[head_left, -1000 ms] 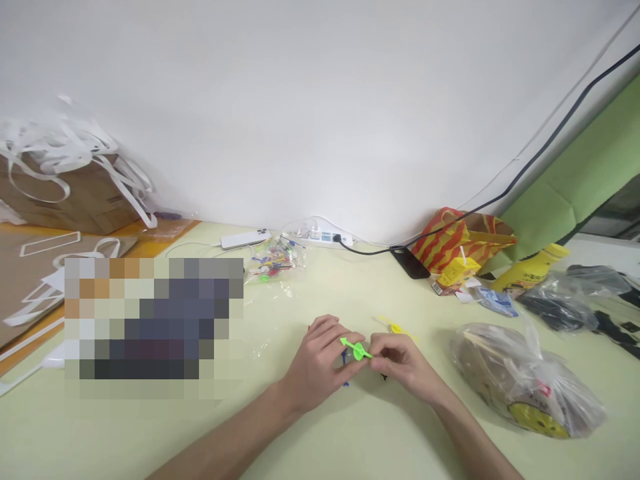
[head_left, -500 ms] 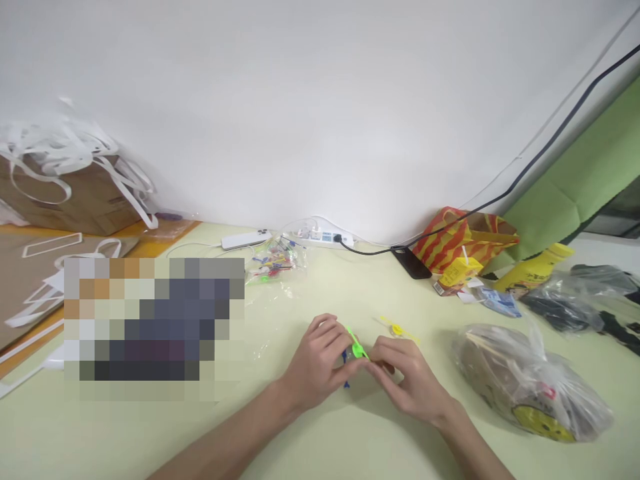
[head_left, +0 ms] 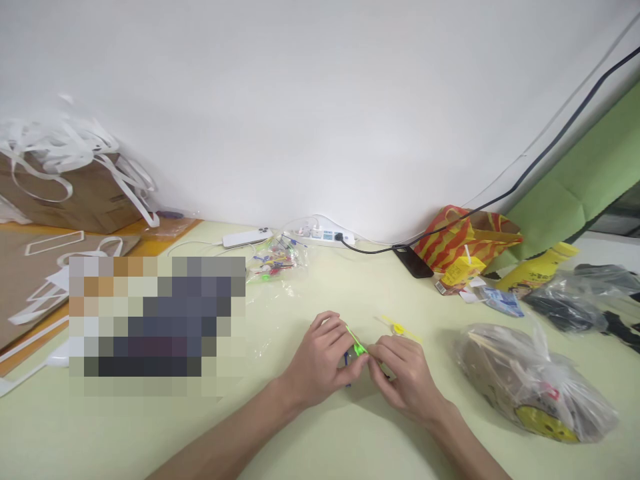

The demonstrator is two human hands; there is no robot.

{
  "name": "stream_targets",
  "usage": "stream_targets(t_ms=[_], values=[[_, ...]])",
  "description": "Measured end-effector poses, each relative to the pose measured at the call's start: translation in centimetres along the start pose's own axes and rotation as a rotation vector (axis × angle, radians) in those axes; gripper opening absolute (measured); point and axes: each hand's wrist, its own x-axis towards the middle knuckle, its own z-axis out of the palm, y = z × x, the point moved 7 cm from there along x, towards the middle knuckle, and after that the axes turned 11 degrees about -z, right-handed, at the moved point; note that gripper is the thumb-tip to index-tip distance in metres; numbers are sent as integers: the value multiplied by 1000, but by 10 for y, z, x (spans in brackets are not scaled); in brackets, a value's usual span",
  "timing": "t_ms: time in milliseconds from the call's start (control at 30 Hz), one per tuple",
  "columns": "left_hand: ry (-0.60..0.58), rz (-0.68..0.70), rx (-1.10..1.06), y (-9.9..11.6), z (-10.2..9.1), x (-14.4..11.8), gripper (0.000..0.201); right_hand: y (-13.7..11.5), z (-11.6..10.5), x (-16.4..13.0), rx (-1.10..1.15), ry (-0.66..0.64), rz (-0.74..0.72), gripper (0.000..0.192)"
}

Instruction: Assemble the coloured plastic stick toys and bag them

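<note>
Hands meet over the pale green worktop [head_left: 310, 440]: your left hand [head_left: 320, 360] and right hand [head_left: 403, 375] both pinch a small bright green plastic propeller piece [head_left: 357, 345] between fingertips, just above the surface at near centre. Just beyond your right hand lies a small yellow plastic propeller piece [head_left: 399, 328]; a crumpled clear plastic bag [head_left: 530, 380] sits well right

Bright green toy piece [head_left: 357, 346], yellow toy piece [head_left: 399, 329], red-and-yellow striped bag [head_left: 457, 238]
</note>
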Motion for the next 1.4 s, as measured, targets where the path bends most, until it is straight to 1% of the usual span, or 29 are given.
stream_targets(t_ms=[133, 267, 333, 367, 400, 433, 500, 533, 567, 600, 633, 700, 767, 833, 867, 933, 1033, 1133, 1267, 1400], values=[[5, 9, 12, 2, -2, 4, 16, 0, -2, 0, -53, -22, -23, 14], [11, 51, -3, 5, -4, 6, 15, -3, -3, -1, -130, -36, -84, 15], [6, 94, -5, 6, -5, 5, 11, 1, -11, -5, -145, -2, -93, 17], [0, 122, -2, 6, -6, 4, 9, 7, -20, -8, -147, 53, -66, 18], [-8, 147, 2, 5, -6, 2, 7, 15, -32, -13, -158, 135, -19, 19], [-17, 168, 7, 4, -7, 1, 6, 27, -48, -19, -178, 247, 60, 18], [-31, 179, 5, 0, -8, -1, 5, 51, -79, -37, -313, 436, 248, 14], [-32, 172, -2, -2, -9, -1, 5, 60, -89, -44, -363, 488, 318, 14], [-28, 161, -14, -3, -10, -1, 6, 69, -94, -48, -360, 484, 351, 15], [-24, 150, -28, -3, -11, 0, 8, 75, -95, -49, -334, 448, 358, 16], [-21, 139, -41, -2, -11, 2, 10, 79, -90, -48, -286, 382, 353, 17], [-19, 104, -51, 1, -8, 5, 13, 82, -73, -41, -181, 199, 336, 22], [-35, 53, -17, 5, -1, 9, 15, 79, -50, -35, -127, -13, 346, 28], [-86, 7, 56, 9, 14, 12, 19, 76, -30, -32, -116, -205, 377, 30], [-119, -13, 105, 9, 23, 14, 20, 75, -22, -32, -113, -279, 397, 31], [-172, -51, 205, 9, 40, 18, 18, 74, -13, -34, -97, -382, 432, 31], [-192, -73, 307, 9, 61, 25, 14, 74, -4, -37, -75, -470, 463, 30], [-197, -99, 373, 8, 72, 30, 15, 75, -1, -41, -68, -507, 490, 27], [-233, -161, 428, 2, 77, 30, 20, 68, 1, -41, 25, -487, 485, 31], [-264, -148, 386, 0, 72, 23, 20, 62, 1, -38, 199, -449, 477, 38]])
